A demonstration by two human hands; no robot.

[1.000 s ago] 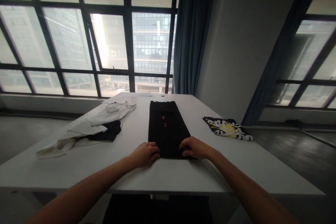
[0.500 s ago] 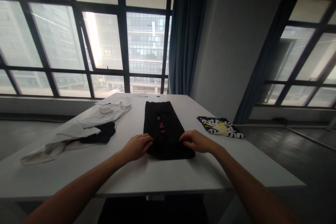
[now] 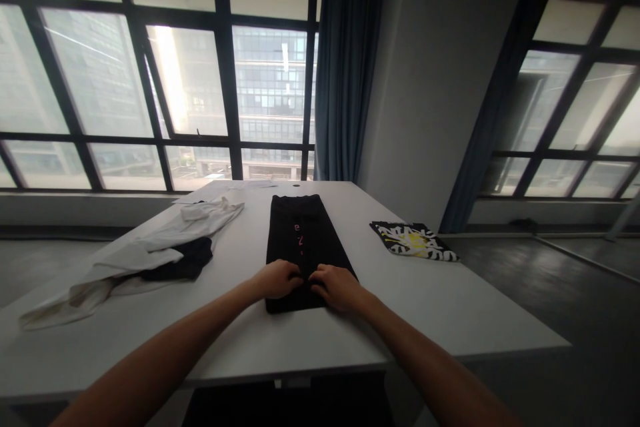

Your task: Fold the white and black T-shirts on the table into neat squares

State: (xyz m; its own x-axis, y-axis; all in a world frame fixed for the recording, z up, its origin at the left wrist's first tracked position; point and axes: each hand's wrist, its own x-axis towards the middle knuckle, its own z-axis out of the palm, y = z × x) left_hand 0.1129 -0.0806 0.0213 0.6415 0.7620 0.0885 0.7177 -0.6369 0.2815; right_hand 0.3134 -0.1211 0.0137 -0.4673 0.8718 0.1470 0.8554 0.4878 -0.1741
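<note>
A black T-shirt with pink print down its middle lies folded into a long strip in front of me. My left hand rests on its near part, fingers curled and closed on the cloth. Close beside it, with a small gap between, my right hand is also closed on the T-shirt, knuckles up. The fingertips are partly hidden, and the pink print is partly lost in creases.
The white table carries a loose heap of white clothing at left, with a black piece of cloth on it. At right lies a folded black, white and yellow garment. Windows and a blue curtain stand beyond.
Both hands have moved inward from the T-shirt's two sides to its middle, close together. The near part of the T-shirt has changed shape and its print shows less. The view has shifted slightly.
</note>
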